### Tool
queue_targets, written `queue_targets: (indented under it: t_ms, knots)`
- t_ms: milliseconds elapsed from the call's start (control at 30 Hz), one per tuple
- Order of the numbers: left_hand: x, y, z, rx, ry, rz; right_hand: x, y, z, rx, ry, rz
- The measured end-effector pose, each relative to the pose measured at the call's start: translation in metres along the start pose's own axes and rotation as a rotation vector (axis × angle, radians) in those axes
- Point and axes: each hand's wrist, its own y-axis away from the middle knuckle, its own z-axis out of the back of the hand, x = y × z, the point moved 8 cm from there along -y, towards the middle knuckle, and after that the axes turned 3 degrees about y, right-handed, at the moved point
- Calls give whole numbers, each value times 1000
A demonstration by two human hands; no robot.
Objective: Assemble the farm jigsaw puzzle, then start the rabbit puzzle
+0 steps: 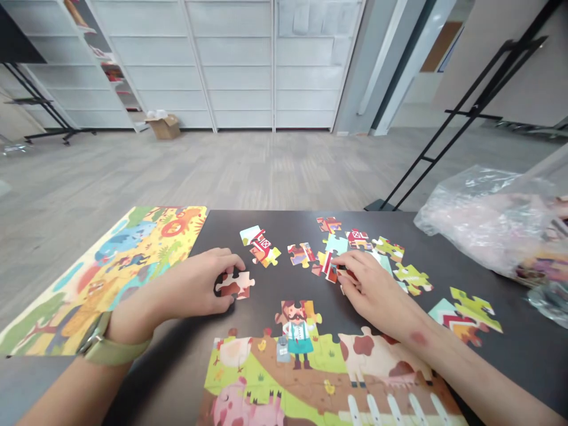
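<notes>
My left hand (pixel 206 283) rests low over the table. Its thumb and index finger curve around a brown-and-pink puzzle piece (pixel 236 285), at the piece's edges. Over the loose pieces to the right is my right hand (pixel 366 284), its fingers bent around a puzzle piece that is mostly hidden under them. Just left of those fingertips lies a red-and-white puzzle piece (pixel 329 266). Nearest me is a partly joined farm puzzle (pixel 310 378) with a pig, a cow and a fence. A joined piece showing a farmer (pixel 298 331) sticks up from its top edge.
Several loose pieces, among them a green puzzle piece (pixel 412 278), lie scattered across the dark table (pixel 270 284). A colourful animal picture sheet (pixel 110 272) covers the left side. Clear plastic bags (pixel 483 219) sit at the right. Beyond are a cardboard box (pixel 163 126) and black stands.
</notes>
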Motion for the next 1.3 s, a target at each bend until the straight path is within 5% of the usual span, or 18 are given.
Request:
queue_targets:
  t_ms: [133, 333, 533, 1067, 1300]
  knots:
    - [4, 2, 1, -23, -40, -25, 1, -1, -1, -3, 14, 22]
    - [-19, -6, 5, -293, -124, -132, -1, 0, -4, 7, 17, 19]
    - [-41, -15, -17, -206, -88, -187, 0, 1, -4, 18, 14, 31]
    - [-44, -8, -3, -166, 165, -196, 1, -2, -2, -12, -6, 60]
    - [-36, -9, -5, -136, 626, -171, -1, -1, -3, -4, 0, 58]
